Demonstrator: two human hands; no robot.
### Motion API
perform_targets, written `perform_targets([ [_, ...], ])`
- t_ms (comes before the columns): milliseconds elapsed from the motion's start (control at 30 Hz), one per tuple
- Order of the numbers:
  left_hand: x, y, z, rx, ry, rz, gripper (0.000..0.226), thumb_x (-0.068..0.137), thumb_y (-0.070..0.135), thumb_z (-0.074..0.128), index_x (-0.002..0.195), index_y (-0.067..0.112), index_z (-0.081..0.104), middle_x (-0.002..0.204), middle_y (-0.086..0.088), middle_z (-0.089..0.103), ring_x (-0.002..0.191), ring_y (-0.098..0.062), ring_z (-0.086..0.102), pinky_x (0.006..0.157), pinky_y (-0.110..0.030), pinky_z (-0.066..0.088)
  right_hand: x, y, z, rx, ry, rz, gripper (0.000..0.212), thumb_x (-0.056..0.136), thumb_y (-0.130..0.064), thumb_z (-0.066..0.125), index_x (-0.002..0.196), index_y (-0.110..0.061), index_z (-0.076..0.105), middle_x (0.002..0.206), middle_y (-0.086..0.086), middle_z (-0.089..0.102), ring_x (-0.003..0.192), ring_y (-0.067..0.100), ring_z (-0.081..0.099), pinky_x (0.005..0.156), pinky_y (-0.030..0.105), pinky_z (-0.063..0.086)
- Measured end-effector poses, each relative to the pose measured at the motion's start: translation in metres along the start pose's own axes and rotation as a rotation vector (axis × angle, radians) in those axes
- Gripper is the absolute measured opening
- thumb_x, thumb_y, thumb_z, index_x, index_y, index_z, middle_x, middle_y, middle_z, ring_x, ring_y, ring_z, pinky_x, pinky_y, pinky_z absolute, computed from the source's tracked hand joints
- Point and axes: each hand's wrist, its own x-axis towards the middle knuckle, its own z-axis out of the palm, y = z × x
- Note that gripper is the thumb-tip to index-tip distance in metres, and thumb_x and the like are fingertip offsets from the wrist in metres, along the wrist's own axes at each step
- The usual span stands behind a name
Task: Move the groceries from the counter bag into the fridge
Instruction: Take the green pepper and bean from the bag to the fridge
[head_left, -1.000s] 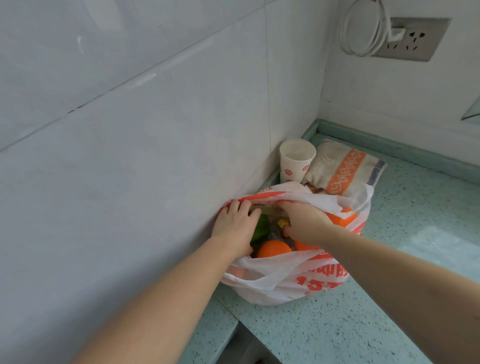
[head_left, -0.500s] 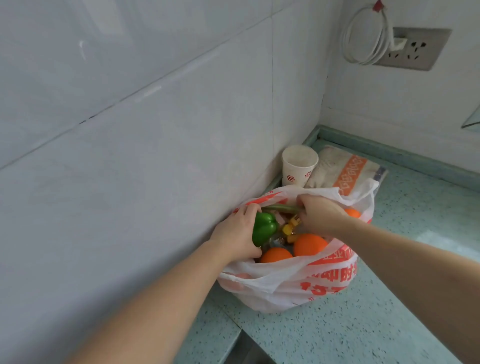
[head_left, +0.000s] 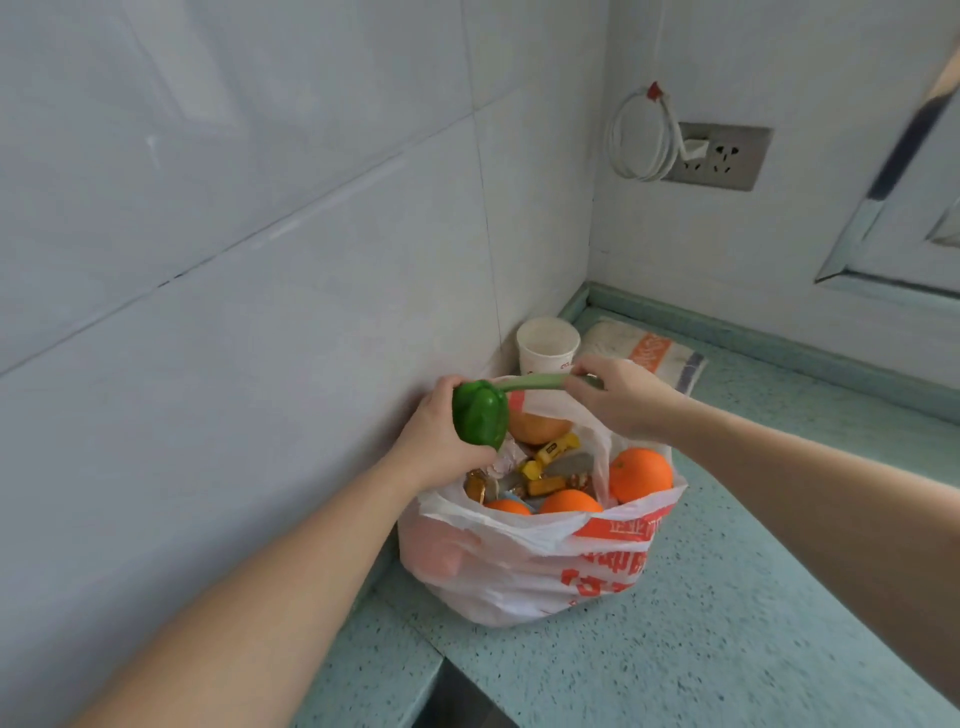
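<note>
While the left hand (head_left: 441, 441) wraps its grip round a green pepper (head_left: 479, 413) just above the bag (head_left: 540, 566), the right hand (head_left: 618, 397) pinches 1 pale green stalk (head_left: 530, 383) stretching between both grips. That pepper looks light, firm and glossy, so a full palm hold suits it. Below the grips, 4 oranges (head_left: 640, 474) sit in the bag on the table (head_left: 727, 649); they look heavier.
</note>
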Motion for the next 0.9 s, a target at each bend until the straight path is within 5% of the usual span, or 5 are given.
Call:
perform_targets([
  [367, -0.023, 0.071, -0.007, -0.152, 0.101, 0.029, 0.071, 0.074, 0.021, 0.074, 0.132, 0.027, 0.034, 0.117, 0.001, 0.048, 0.103, -0.020, 0.053, 0.081, -0.033, 0.050, -0.063, 0.014, -0.062, 0.080, 0.076, 0.129, 0.046, 0.104, -0.037, 0.029, 0.095, -0.008, 0.064, 0.071, 0.005, 0.056, 0.054, 0.013, 0.041, 0.046, 0.024, 0.032],
  [467, -0.033, 0.103, -0.007, -0.329, 0.093, 0.052, 0.062, 0.079, 0.018, 0.069, 0.129, 0.028, 0.033, 0.115, 0.000, 0.051, 0.100, -0.018, 0.056, 0.082, -0.038, 0.055, -0.083, 0.015, -0.079, 0.191, 0.115, 0.186, 0.048, 0.103, -0.042, 0.028, 0.098, -0.011, 0.064, 0.090, 0.018, 0.069, 0.049, 0.013, 0.041, 0.042, 0.023, 0.032],
  [567, -0.041, 0.141, -0.008, -0.540, 0.090, 0.070, 0.055, 0.081, 0.020, 0.067, 0.126, 0.026, 0.036, 0.111, -0.001, 0.051, 0.096, -0.017, 0.057, 0.074, -0.039, 0.059, -0.107, 0.012, -0.096, 0.275, 0.154, 0.210, 0.044, 0.101, -0.048, 0.030, 0.105, -0.014, 0.059, 0.073, 0.008, 0.054, 0.047, 0.015, 0.039, 0.038, 0.021, 0.031],
  [733, -0.050, 0.191, -0.012, -0.682, 0.009, 0.161, 0.042, 0.087, 0.017, 0.063, 0.122, 0.022, 0.040, 0.108, -0.004, 0.054, 0.094, -0.020, 0.060, 0.060, -0.030, 0.057, -0.147, 0.000, -0.126, 0.362, 0.308, 0.230, 0.037, 0.102, -0.041, 0.033, 0.103, -0.014, 0.058, 0.066, 0.003, 0.044, 0.046, 0.015, 0.038, 0.038, 0.022, 0.034],
  [900, -0.064, 0.210, -0.009, -0.788, -0.170, 0.193, 0.042, 0.085, 0.027, 0.058, 0.124, 0.024, 0.042, 0.110, -0.009, 0.053, 0.097, -0.028, 0.059, 0.071, -0.047, 0.058, -0.190, -0.013, -0.132, 0.487, 0.477, 0.323, 0.041, 0.104, -0.034, 0.031, 0.098, -0.006, 0.060, 0.065, 0.005, 0.048, 0.044, 0.014, 0.041, 0.037, 0.022, 0.036],
])
